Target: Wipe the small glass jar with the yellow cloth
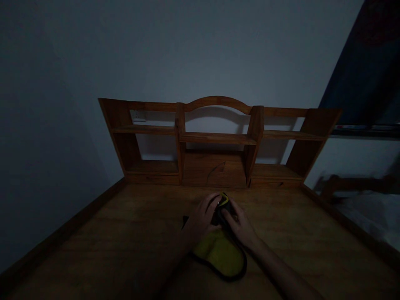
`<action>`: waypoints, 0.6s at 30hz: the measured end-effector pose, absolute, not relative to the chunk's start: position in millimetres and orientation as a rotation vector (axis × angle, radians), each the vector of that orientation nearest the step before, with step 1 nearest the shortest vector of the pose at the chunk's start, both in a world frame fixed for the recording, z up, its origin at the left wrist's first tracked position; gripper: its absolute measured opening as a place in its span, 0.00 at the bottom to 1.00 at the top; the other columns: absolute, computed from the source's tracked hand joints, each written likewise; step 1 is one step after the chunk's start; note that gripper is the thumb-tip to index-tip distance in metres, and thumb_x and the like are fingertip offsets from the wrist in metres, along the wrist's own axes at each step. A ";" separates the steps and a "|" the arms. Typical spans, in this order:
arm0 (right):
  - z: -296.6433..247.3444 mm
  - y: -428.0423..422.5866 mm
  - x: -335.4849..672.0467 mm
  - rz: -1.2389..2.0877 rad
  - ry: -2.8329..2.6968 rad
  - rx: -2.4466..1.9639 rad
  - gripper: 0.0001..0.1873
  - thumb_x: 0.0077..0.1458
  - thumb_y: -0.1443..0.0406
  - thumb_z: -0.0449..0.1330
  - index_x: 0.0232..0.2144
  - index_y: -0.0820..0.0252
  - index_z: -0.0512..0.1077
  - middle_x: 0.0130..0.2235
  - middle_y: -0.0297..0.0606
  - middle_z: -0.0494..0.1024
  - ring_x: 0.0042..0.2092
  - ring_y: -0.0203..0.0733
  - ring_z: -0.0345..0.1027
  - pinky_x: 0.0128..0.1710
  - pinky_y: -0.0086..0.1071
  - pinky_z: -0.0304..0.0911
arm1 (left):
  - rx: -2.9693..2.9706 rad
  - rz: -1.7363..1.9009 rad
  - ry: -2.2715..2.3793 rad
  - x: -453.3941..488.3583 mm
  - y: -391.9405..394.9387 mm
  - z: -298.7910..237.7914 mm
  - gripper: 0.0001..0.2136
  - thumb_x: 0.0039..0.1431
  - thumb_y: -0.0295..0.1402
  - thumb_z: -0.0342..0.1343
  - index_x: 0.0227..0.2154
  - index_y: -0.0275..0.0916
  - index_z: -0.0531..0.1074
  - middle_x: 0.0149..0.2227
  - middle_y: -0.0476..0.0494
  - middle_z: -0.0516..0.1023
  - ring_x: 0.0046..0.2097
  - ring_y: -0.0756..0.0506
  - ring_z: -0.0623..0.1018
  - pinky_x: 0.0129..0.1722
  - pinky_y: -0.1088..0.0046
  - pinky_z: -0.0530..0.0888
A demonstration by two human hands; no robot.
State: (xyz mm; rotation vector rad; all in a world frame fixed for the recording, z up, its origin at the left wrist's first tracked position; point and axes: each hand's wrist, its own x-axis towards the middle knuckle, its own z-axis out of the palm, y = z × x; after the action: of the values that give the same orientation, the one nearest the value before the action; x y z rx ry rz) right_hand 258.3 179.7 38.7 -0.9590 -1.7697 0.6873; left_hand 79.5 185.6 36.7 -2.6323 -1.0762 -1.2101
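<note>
In the dim light, a black and yellow soft item (220, 256) lies on the desk in front of me. Its near part is a flat, rounded yellow flap edged in black; the far part is dark, bunched up and rimmed with yellow. I cannot make out its exact kind. My left hand (203, 218) is closed over the left side of the dark part, with a small black corner showing beyond the hand. From the right, my right hand (240, 225) grips the same dark part, thumb on top. The hands hide much of the middle.
Wooden shelves (218, 138) with several compartments stand at the back of the wooden desk (150, 233), against a pale wall (175, 50). Raised edges run along both desk sides. A wall socket (137, 115) shows behind the left shelf. A dark curtain (368, 71) hangs at right.
</note>
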 end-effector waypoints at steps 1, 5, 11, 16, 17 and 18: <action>39.4 179.9 257.2 0.676 -1.767 -0.975 0.23 0.60 0.60 0.53 0.57 0.55 0.62 0.51 0.42 0.73 0.49 0.46 0.70 0.49 0.39 0.66 | -2.631 -1.210 -1.074 79.5 186.0 35.7 0.36 0.55 0.40 0.59 0.62 0.41 0.47 0.60 0.34 0.59 0.61 0.38 0.63 0.58 0.54 0.66; 36.5 184.1 255.2 0.604 -1.751 -1.061 0.21 0.59 0.61 0.54 0.54 0.56 0.65 0.47 0.43 0.76 0.46 0.47 0.72 0.46 0.40 0.67 | -2.669 -1.160 -1.076 79.0 187.2 33.9 0.37 0.54 0.39 0.60 0.62 0.42 0.47 0.60 0.35 0.60 0.61 0.38 0.64 0.57 0.55 0.67; 30.3 190.6 256.7 0.580 -1.777 -1.050 0.20 0.58 0.65 0.52 0.53 0.57 0.66 0.47 0.43 0.76 0.47 0.47 0.71 0.48 0.41 0.66 | -2.717 -1.097 -1.031 78.2 186.8 35.1 0.38 0.52 0.42 0.61 0.62 0.42 0.48 0.59 0.35 0.61 0.60 0.37 0.65 0.56 0.55 0.68; 25.3 196.1 259.4 0.615 -1.792 -1.009 0.23 0.54 0.66 0.55 0.53 0.57 0.65 0.49 0.42 0.75 0.50 0.46 0.70 0.51 0.41 0.65 | -2.733 -1.051 -0.986 78.1 184.8 37.2 0.37 0.52 0.42 0.61 0.61 0.40 0.50 0.59 0.35 0.61 0.60 0.39 0.64 0.57 0.58 0.67; 24.4 197.0 260.2 0.620 -1.794 -1.007 0.23 0.54 0.66 0.55 0.53 0.57 0.65 0.49 0.41 0.75 0.50 0.46 0.70 0.51 0.41 0.65 | -2.738 -1.046 -0.991 78.1 185.0 37.4 0.38 0.51 0.43 0.61 0.61 0.39 0.50 0.59 0.35 0.61 0.60 0.39 0.64 0.58 0.59 0.67; 23.7 197.5 261.1 0.619 -1.799 -1.009 0.23 0.54 0.66 0.55 0.54 0.56 0.65 0.50 0.41 0.75 0.50 0.46 0.69 0.51 0.41 0.65 | -2.745 -1.041 -0.994 78.2 185.3 37.6 0.38 0.51 0.43 0.62 0.61 0.40 0.50 0.59 0.35 0.61 0.60 0.38 0.64 0.58 0.58 0.67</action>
State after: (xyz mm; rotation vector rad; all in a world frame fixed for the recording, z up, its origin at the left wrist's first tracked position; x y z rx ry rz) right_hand 261.1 197.5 23.7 -1.0091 -1.7989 0.6189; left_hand 78.2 185.3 37.6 -2.7451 -0.9941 -1.0409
